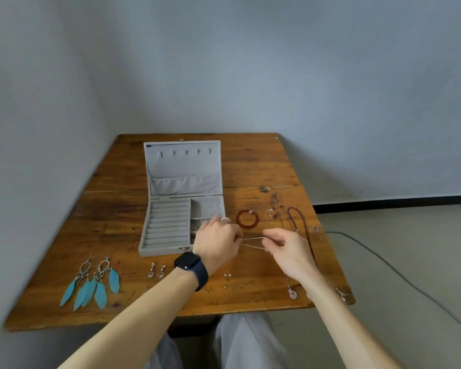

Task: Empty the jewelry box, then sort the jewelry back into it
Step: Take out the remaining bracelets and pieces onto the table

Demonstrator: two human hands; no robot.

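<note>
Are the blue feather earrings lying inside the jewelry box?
No, the blue feather earrings lie on the wooden table, outside the open jewelry box and nearer to the person.

No text, label, brand, number or sign can be read on anything in view.

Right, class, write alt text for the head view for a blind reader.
The left hand and right hand pinch a silver chain between them above a wooden table, beside an open grey jewelry box. Feather earrings, a red bracelet and necklaces lie nearby.
</note>
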